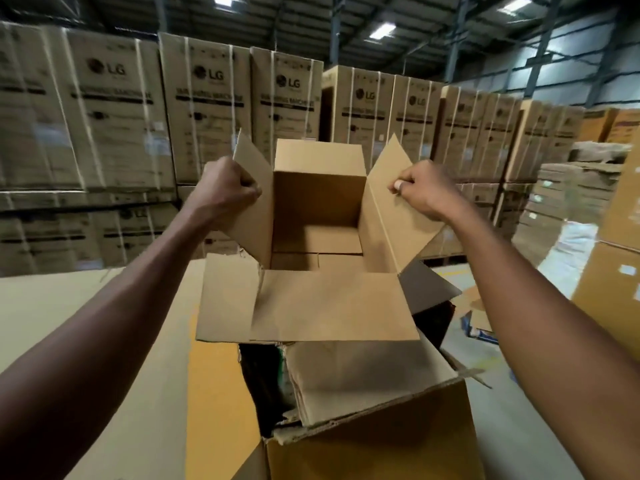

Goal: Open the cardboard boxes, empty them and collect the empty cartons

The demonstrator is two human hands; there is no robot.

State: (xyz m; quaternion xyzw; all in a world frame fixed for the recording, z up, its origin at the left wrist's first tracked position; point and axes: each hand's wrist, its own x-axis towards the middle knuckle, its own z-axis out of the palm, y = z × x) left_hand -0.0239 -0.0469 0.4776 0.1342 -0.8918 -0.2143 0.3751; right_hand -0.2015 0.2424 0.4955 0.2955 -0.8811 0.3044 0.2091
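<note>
I hold a brown cardboard box up in front of me, its open mouth turned toward me and its inside bare. My left hand is clenched on the box's left flap. My right hand pinches the right flap. The near flap hangs down toward me. Below it stands a larger open carton with torn flaps and crumpled cardboard stuffed inside.
A big flat carton top lies at lower left. Tall strapped appliance cartons form a wall behind. Stacks of flattened cardboard rise at right, beside another large box. Grey floor with scraps shows at right.
</note>
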